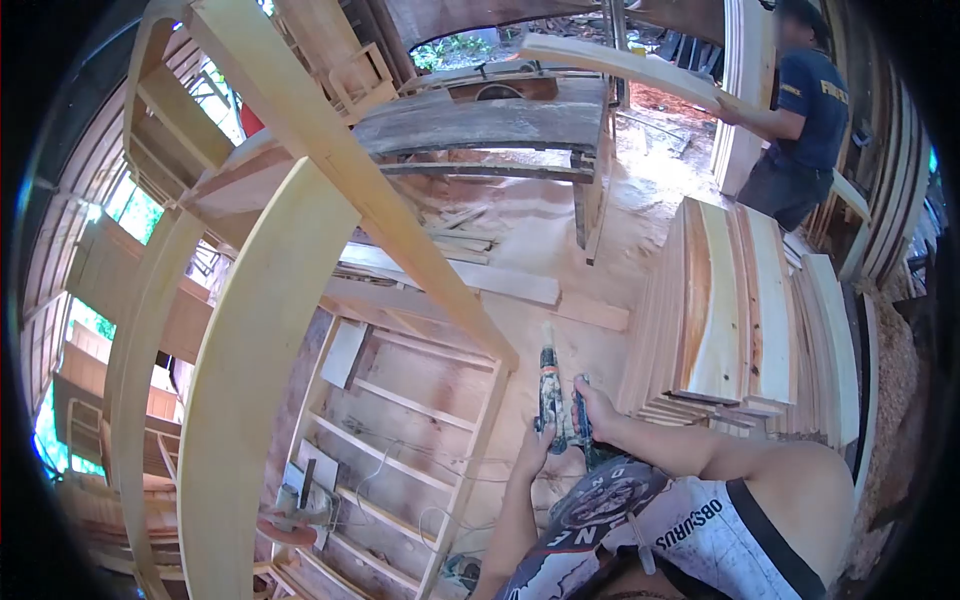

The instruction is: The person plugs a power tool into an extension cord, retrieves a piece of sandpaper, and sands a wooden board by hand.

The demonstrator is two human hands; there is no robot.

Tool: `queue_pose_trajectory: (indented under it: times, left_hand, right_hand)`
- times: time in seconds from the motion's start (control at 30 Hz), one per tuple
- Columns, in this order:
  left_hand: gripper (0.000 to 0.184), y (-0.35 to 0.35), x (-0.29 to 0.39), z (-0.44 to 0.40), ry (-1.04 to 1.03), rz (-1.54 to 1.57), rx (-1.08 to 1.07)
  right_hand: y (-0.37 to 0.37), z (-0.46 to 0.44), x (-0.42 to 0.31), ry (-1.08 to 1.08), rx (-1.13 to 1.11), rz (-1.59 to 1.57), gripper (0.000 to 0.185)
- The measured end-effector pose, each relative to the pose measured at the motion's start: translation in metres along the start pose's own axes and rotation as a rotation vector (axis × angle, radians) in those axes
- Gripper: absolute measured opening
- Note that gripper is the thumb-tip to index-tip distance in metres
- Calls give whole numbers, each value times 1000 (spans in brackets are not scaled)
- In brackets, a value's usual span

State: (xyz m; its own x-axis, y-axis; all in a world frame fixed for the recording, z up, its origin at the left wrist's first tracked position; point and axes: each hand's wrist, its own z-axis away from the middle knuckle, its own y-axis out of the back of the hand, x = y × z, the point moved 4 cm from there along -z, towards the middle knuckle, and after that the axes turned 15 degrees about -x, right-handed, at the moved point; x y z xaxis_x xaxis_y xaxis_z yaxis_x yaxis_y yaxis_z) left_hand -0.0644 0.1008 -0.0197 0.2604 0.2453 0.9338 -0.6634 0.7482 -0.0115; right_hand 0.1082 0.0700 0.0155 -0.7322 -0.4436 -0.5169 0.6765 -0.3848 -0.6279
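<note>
A dusty, dark green power tool (pixel 551 392) with an orange band and a narrow front end is between my hands, pointing away from me, low in the head view. I cannot make out its exact kind. My left hand (pixel 537 447) is closed around the rear of its body. On the other side, my right hand (pixel 597 408) grips a dark handle-like part. Just left of the tool lies a wooden frame with slats (pixel 415 402), a cord trailing across it. A long, pale board (pixel 262 400) rises at the left.
Stacked planks (pixel 715 310) stand at the right. Behind them, a person (pixel 800 120) holds a long board (pixel 630 68). A saw table (pixel 480 125) with a round blade is at the back. A diagonal beam (pixel 375 200) crosses the view; another power tool (pixel 290 505) rests at lower left.
</note>
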Motion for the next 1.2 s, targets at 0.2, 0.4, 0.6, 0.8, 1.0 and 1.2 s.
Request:
queue_pose_trajectory:
  times: [0.2,0.4,0.6,0.8,1.0,1.2]
  left_hand:
    - [86,34,-63,-25,268,121,-115]
    - [100,60,-68,-104,600,-404,-436]
    - [78,111,-5,-161,428,-518,-371]
    - [58,152,-26,-157,342,-918,-518]
    - [61,190,-57,-131,613,-665,-300]
    - [72,216,-75,-123,787,-555,-346]
  right_hand:
    - [-15,-75,-50,199,-52,152,37]
    - [-39,-134,-126,354,-94,-22,36]
    - [-55,-208,-287,356,-148,-215,46]
    - [-70,-254,-448,537,-39,-248,52]
    - [-68,-270,-556,651,39,-231,53]
    - [-55,-279,-601,408,-71,-79,51]
